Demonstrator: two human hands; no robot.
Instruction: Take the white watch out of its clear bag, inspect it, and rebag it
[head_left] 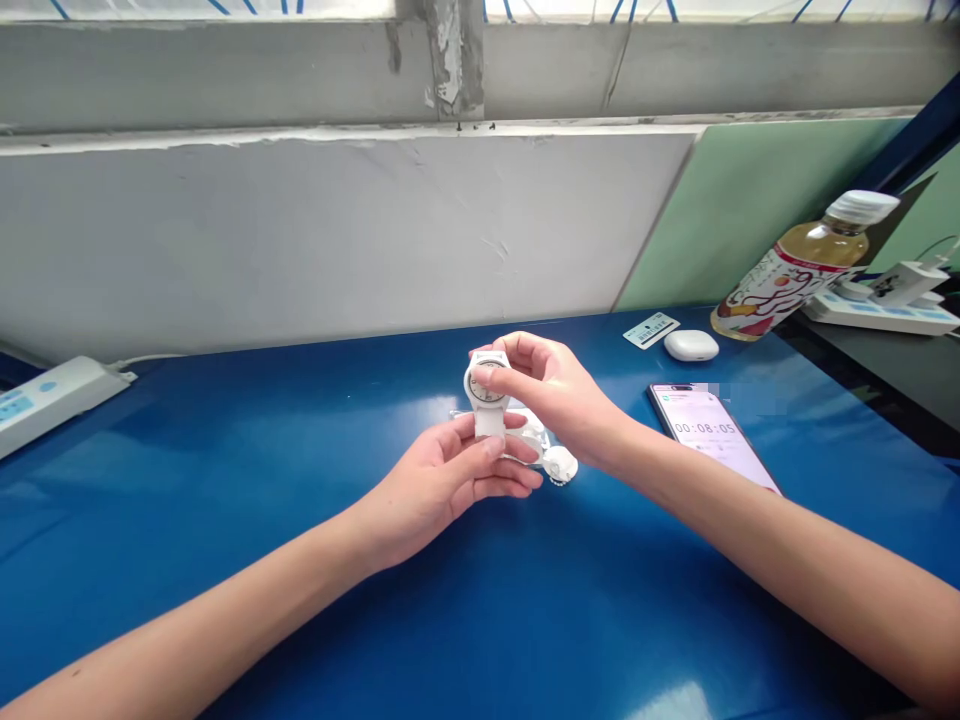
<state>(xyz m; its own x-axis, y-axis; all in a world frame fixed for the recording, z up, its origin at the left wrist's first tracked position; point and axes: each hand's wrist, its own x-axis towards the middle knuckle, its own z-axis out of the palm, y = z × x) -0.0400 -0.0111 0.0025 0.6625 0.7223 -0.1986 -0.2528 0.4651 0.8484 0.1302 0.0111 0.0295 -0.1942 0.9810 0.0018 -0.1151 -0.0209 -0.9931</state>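
Note:
A white wristwatch (489, 385) with a round dial is held upright above the blue table between both hands. My left hand (450, 480) grips its strap (490, 422) below the case, thumb in front and fingers behind. My right hand (551, 385) pinches the case, its thumb lying over the dial and its fingers behind the top. Behind the left fingers are white items (531, 430), partly hidden, whose kind I cannot make out. Beside them on the table lies a small round white piece (560, 464) with a dark, toothed-looking lower edge.
On the right of the blue table (337, 620) lie a phone (705, 430) showing a timer, a white earbud case (691, 346) and a card (651, 330). A drink bottle (795, 270) stands behind them. Power strips (56, 400) sit at both sides. A wall (315, 240) closes the back.

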